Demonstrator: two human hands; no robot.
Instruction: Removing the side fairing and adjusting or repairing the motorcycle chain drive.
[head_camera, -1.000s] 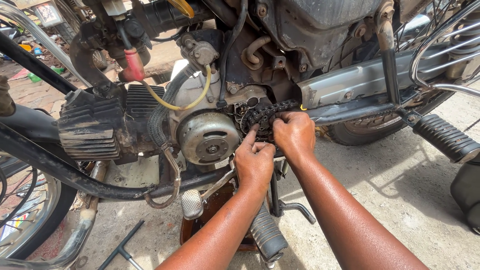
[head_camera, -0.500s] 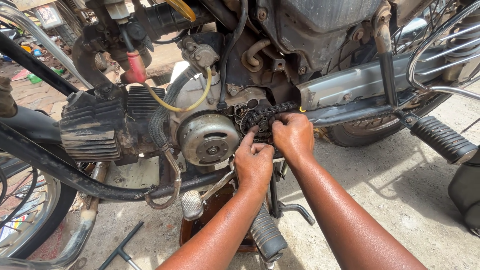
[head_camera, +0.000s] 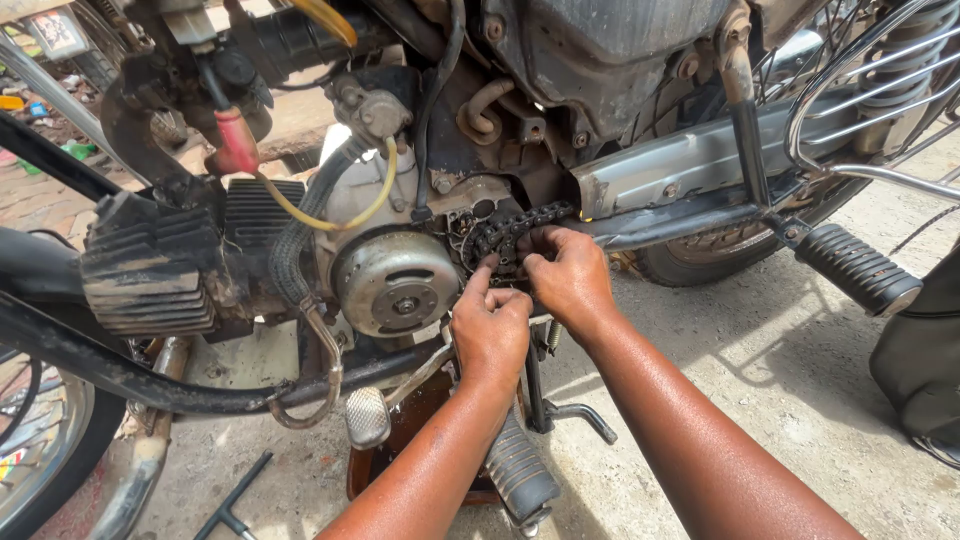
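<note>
A greasy black drive chain (head_camera: 520, 222) wraps the front sprocket of a motorcycle engine, just right of the round metal flywheel (head_camera: 395, 282). My left hand (head_camera: 490, 325) is below the sprocket with its index finger pointing up onto the chain. Beside it, my right hand (head_camera: 570, 275) has its fingertips pinched on the chain at the sprocket. The sprocket itself is mostly hidden by chain and fingers.
The finned cylinder (head_camera: 150, 265) sits left. A chrome chain guard (head_camera: 690, 165) runs right, above a ribbed footpeg (head_camera: 860, 270). Another footpeg (head_camera: 518, 475) and a kickstand hang under my forearms. A T-handle wrench (head_camera: 235, 495) lies on the concrete. A front wheel (head_camera: 40, 450) is lower left.
Both hands stay at the sprocket; the fingers have shifted slightly along the chain. The view has barely moved.
</note>
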